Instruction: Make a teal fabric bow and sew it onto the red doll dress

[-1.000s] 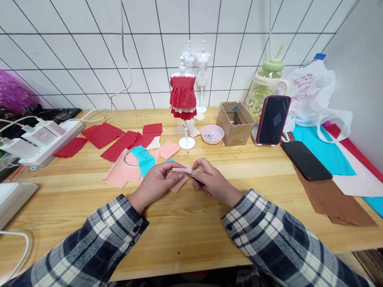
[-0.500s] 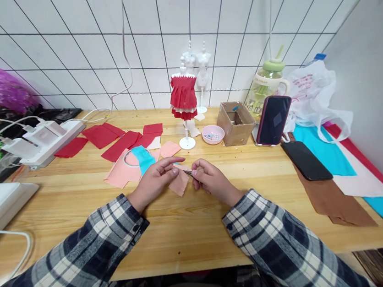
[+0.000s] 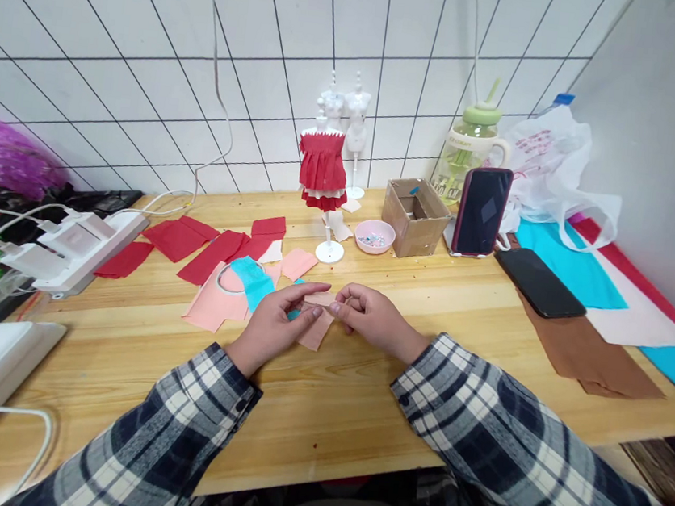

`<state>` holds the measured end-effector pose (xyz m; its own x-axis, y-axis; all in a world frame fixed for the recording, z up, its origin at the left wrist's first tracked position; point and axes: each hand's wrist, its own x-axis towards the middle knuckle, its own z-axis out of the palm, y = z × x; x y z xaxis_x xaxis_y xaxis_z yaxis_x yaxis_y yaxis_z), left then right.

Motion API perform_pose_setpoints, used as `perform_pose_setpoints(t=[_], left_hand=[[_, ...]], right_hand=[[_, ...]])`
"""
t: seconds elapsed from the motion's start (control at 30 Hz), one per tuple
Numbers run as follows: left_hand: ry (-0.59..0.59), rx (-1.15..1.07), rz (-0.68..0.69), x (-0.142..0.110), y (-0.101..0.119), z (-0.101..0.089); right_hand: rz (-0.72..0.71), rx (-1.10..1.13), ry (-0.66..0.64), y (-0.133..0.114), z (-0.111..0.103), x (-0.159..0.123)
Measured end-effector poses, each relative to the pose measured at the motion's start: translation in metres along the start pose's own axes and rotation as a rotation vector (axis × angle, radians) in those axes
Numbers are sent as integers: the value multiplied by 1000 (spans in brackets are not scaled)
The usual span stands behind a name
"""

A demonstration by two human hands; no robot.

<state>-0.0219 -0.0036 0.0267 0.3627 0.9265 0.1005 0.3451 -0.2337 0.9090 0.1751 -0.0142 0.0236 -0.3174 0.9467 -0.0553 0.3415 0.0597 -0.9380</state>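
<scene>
Between my hands, a small piece of pink cloth (image 3: 314,336) is held up over the table, its lower part hanging down. My left hand (image 3: 272,319) pinches its left side between thumb and fingers. At its right end, my right hand (image 3: 370,318) is closed with thumb and forefinger on the cloth. A bit of blue shows behind my left fingers. Just left of that hand lie a blue cloth strip (image 3: 252,282) and a larger pink piece (image 3: 207,303), with a thin metallic loop partly under the blue.
A small mannequin wears a red ruffled dress (image 3: 323,162); white mannequins stand behind. Nearby are a pink bowl of beads (image 3: 374,238), a cardboard box (image 3: 415,221) and an upright phone (image 3: 483,213). Red cloth pieces (image 3: 212,257) and a power strip (image 3: 81,252) lie left, brown cloth (image 3: 593,359) right.
The thin dark tool seen at my right fingertips no longer shows. My right thumb and forefinger now meet the pink cloth, its upper edge drawn straighter between both hands.
</scene>
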Motion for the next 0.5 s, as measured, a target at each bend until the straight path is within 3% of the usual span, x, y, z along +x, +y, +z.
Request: perform_pose_setpoints(t=[0.33,0.5], left_hand=[[29,-149,3,1,-2,-2],[-8,-118,-30,2,-2,0]], right_hand=[[-18,-15,60,2,-2,2],[-21,-8,40,2,-1,1]])
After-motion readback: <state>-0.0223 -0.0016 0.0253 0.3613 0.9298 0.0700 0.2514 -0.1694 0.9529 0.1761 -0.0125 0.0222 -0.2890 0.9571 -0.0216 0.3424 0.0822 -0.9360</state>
